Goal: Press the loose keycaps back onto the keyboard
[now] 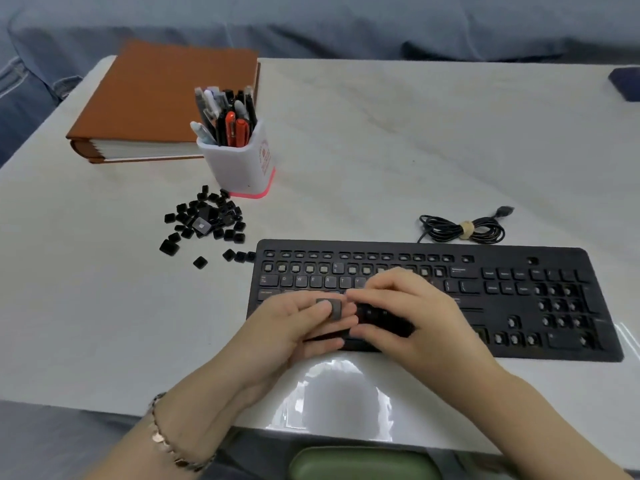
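1. The keyboard (pixel 540 271) lay flat on the near right part of the white table (pixel 381 150), with its long side facing the person.
2. Many key positions stood bare, notably along the number row and in the number pad. The letter row reading Q, W, E, R, T carried its caps.
3. The left hand (pixel 294 327) pinched one dark keycap (pixel 334 308) between thumb and fingers, above the left-centre area of the keyboard.
4. The right hand (pixel 408 313) was brought together with the left hand, its fingers curled over the keys and its fingertips at the right edge of the keycap. Whether it also gripped the keycap could not be told.
5. The loose keycaps (pixel 204 220) lay in a scattered pile on the table, left of the keyboard and just in front of the pen holder (pixel 242 164). A few strays lay close to the keyboard's upper left corner.
6. The pen holder was white with a pink base and was filled with pens.
7. A brown book (pixel 149 105) lay behind the pen holder at the far left corner.
8. The black cable (pixel 464 230) lay coiled and tied just behind the keyboard.
9. A bracelet (pixel 162 441) sat on the left wrist.
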A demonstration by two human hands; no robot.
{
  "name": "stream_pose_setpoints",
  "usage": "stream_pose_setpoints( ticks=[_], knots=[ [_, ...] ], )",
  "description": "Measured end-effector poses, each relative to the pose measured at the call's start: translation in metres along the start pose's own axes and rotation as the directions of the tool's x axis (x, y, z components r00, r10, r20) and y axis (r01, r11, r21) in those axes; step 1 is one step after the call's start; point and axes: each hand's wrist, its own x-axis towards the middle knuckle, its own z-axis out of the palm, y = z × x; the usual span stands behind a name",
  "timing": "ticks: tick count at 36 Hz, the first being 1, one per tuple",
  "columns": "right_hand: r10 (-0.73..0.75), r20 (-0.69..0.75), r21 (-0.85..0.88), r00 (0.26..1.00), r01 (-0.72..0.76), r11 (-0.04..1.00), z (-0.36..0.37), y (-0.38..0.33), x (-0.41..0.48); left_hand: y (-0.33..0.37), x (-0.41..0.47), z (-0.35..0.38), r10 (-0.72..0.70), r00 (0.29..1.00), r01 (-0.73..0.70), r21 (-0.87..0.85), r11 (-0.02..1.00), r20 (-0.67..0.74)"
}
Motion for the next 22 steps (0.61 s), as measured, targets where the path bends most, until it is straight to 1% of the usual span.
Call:
stream_pose_setpoints(
  ticks=[3,5,11,13,14,15,16,17,18,19,20,21,22],
  knots=[
    [0.003,0.022,-0.021,1.000,-0.003,1.000,-0.004,0.007,-0.009,-0.003,0.006,0.015,-0.004,0.998,-0.007,0.164,0.986,0.064],
    [0.025,0.031,-0.034,0.999,-0.024,0.999,-0.008,0.011,-0.015,-0.006,0.010,0.025,-0.007,0.996,-0.013,0.229,0.973,0.085],
    [0.114,0.023,-0.107,0.993,-0.111,0.988,-0.020,0.024,-0.036,-0.014,0.018,0.051,-0.019,0.990,-0.021,0.275,0.961,0.141],
    [0.140,0.002,-0.128,0.990,-0.139,0.982,-0.023,0.029,-0.042,-0.018,0.021,0.057,0.012,0.994,-0.047,0.321,0.946,0.110],
    [0.162,-0.012,-0.133,0.987,-0.162,0.978,-0.026,0.033,-0.044,-0.020,0.022,0.059,0.058,0.996,-0.081,0.356,0.931,0.074],
    [0.183,-0.026,-0.135,0.983,-0.185,0.974,-0.030,0.037,-0.047,-0.022,0.023,0.058,0.137,0.990,-0.144,0.409,0.901,0.046],
    [0.202,-0.043,-0.133,0.978,-0.206,0.969,-0.035,0.041,-0.050,-0.024,0.024,0.056,0.244,0.969,-0.233,0.496,0.836,0.042],
    [0.225,-0.062,-0.126,0.972,-0.232,0.965,-0.040,0.046,-0.052,-0.026,0.025,0.052,0.356,0.932,-0.319,0.616,0.720,0.066],
    [0.250,-0.080,-0.116,0.965,-0.258,0.959,-0.046,0.051,-0.055,-0.027,0.026,0.048,0.459,0.881,-0.388,0.727,0.566,0.113],
    [0.270,-0.092,-0.111,0.958,-0.279,0.954,-0.051,0.056,-0.057,-0.028,0.028,0.042,0.538,0.825,-0.436,0.803,0.408,0.175],
    [0.284,-0.098,-0.111,0.954,-0.294,0.950,-0.055,0.061,-0.060,-0.031,0.032,0.037,0.577,0.781,-0.461,0.843,0.277,0.238],
    [0.295,-0.096,-0.112,0.951,-0.304,0.946,-0.057,0.066,-0.062,-0.034,0.036,0.032,0.588,0.756,-0.473,0.861,0.188,0.287],
    [0.302,-0.087,-0.113,0.949,-0.311,0.944,-0.058,0.069,-0.064,-0.040,0.040,0.028,0.583,0.745,-0.485,0.863,0.139,0.325]
  ],
)
